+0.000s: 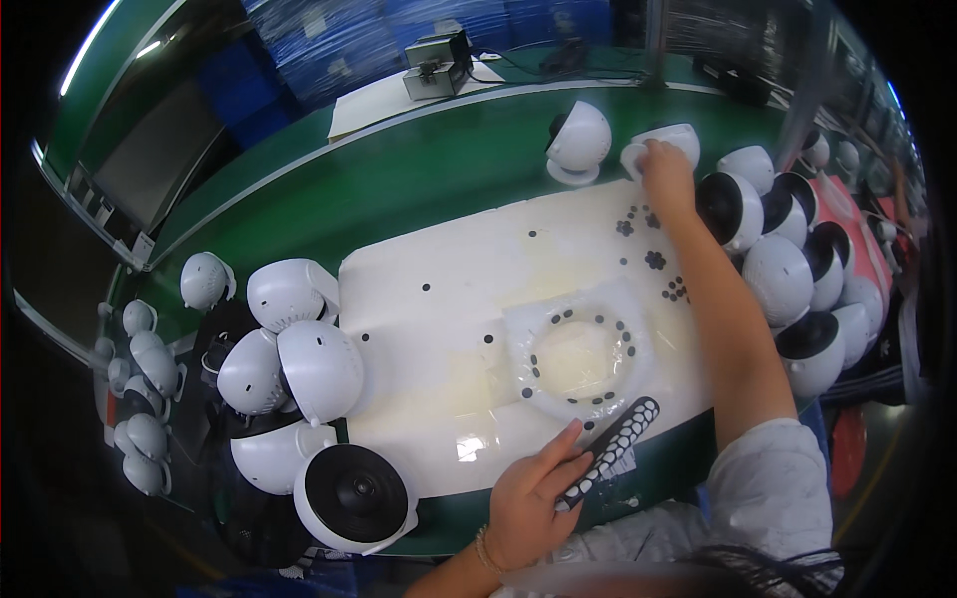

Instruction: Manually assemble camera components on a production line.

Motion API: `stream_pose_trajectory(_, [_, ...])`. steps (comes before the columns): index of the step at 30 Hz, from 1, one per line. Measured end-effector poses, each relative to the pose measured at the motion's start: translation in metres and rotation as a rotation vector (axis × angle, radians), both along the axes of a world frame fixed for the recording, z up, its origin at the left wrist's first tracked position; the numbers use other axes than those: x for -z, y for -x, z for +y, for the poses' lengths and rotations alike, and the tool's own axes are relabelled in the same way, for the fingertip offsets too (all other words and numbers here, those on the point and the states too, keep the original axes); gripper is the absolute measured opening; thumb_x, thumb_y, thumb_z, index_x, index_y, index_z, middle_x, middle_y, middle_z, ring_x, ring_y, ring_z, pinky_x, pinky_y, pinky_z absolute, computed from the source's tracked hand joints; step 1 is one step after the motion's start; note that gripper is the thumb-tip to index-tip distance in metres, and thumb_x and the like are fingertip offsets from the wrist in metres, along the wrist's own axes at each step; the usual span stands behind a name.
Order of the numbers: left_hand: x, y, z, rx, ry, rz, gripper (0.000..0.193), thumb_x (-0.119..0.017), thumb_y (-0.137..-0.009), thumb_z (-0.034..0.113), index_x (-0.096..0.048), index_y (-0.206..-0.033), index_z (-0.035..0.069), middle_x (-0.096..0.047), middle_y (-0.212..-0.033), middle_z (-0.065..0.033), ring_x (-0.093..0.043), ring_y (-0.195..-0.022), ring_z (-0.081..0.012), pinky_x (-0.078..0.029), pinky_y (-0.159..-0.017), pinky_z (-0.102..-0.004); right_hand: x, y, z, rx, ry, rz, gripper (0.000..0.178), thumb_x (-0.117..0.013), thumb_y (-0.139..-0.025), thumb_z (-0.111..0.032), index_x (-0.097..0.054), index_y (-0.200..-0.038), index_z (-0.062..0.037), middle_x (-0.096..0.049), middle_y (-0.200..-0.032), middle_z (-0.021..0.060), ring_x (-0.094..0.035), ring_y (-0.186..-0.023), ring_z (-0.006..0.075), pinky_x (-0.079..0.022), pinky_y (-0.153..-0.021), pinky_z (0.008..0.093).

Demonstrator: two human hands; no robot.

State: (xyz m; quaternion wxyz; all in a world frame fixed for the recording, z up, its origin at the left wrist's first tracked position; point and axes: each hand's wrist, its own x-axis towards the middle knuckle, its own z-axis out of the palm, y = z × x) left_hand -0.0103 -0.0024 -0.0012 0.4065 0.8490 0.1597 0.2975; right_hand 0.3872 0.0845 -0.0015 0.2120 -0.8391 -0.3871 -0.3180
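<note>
Over at the left end of the green bench (269,219), white rounded units (321,371) are bunched together, and one by the near edge turns its black face (356,491) upward. A white sheet (419,399) covers the middle, dotted with small black pads (426,287), and toward its right side lies a filmy ring (543,329) with more pads around it. At the near edge, just in front of that ring, the person's left hand (528,503) has its fingers closed on a black strip with white oval spots (613,453). The strip's long axis slants, its lower end at the fingers and its free end pointing away toward the bench's far right corner. I'd take it to be light, thin and a little bendy, best pinched by its edges. Close to the far edge, a white unit stands on its round foot (573,173); just right of it, the right hand (666,179) touches a tipped white unit (678,138), whose disc-like base points leftward, its axis lying roughly along that edge. Whether those fingers are clamped on it or merely resting, I can't tell. Its shell looks hard, smooth and perhaps slippery, so the base seems the surer hold. More units (778,279) crowd the right end.
</note>
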Motion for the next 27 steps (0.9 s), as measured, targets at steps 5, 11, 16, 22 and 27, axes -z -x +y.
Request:
stream_pose_trajectory(5, [0.002,-0.001,-0.004,-0.093,0.073,-0.099,0.023,-0.063,-0.068,-0.004,-0.059,-0.091,-0.002,-0.058,-0.108,-0.0189,-0.062,-0.086,-0.0253,-0.048,-0.075,-0.0305,-0.058,0.107,-0.047,-0.288,-0.133,0.228,0.025,-0.053,-0.085,-0.018,-0.058,-0.104,-0.0028,-0.061,-0.095,0.0165,-0.059,-0.084,0.0297,-0.046,-0.074,0.0362])
stream_pose_trajectory(11, [0.0,0.0,-0.007,-0.151,0.087,-0.235,0.025,-0.062,-0.073,-0.002,-0.053,-0.096,-0.003,-0.06,-0.093,-0.0154,-0.058,-0.081,-0.0217,-0.045,-0.075,-0.028,-0.064,0.158,-0.11,-0.866,-0.225,1.155,0.033,-0.055,-0.087,-0.023,-0.055,-0.111,-0.0013,-0.061,-0.094,0.008,-0.056,-0.081,0.0157,-0.045,-0.073,0.0273])
stream_pose_trajectory(16, [0.005,0.003,-0.014,-0.208,0.554,-0.273,0.022,-0.065,-0.077,0.004,-0.055,-0.095,-0.003,-0.06,-0.082,-0.009,-0.055,-0.071,-0.0119,-0.045,-0.065,-0.0231,-0.049,0.172,-0.116,-0.932,-0.102,1.202,0.038,-0.059,-0.084,-0.025,-0.053,-0.112,0.0,-0.059,-0.098,0.0108,-0.054,-0.087,0.0157,-0.041,-0.08,0.0282])
stream_pose_trajectory(22, [0.005,0.002,-0.017,-0.313,0.802,-0.386,0.022,-0.068,-0.078,0.01,-0.054,-0.09,-0.003,-0.057,-0.075,-0.0018,-0.048,-0.064,-0.0058,-0.041,-0.059,-0.0199,-0.049,0.184,-0.161,-1.147,-0.117,0.36,0.04,-0.068,-0.073,-0.023,-0.055,-0.107,-0.0055,-0.056,-0.096,0.0066,-0.052,-0.089,0.0229,-0.039,-0.08,0.0327])
stream_pose_trajectory(27, [0.007,-0.001,-0.016,-0.281,0.741,-0.402,0.02,-0.07,-0.075,0.008,-0.057,-0.085,-0.004,-0.059,-0.072,-0.0033,-0.05,-0.064,-0.007,-0.042,-0.058,-0.0204,-0.04,0.188,-0.169,-1.261,0.051,0.397,0.039,-0.072,-0.068,-0.015,-0.056,-0.103,-0.0089,-0.057,-0.089,0.0035,-0.053,-0.082,0.022,-0.039,-0.073,0.0331])
